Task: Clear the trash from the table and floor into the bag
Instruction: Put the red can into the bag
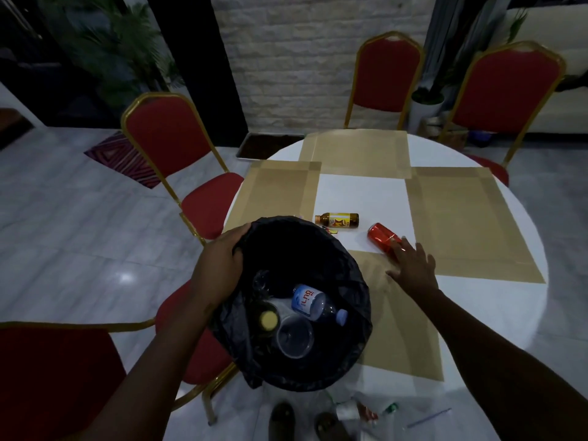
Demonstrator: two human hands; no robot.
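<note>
1. The left hand (222,253) grips the black bag's (346,281) rim.
2. The right hand (413,265) is spread wide, fingertips touching the red can (381,238) on the tabletop (359,198).
3. Labels are too blurry to read.

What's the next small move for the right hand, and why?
Probably close the right hand around the red can and lift it toward the bag. Its straight fingers already reach the can's near end, the can lies on its side on the table, and the left hand holds the bag's rim open beside it.
</note>
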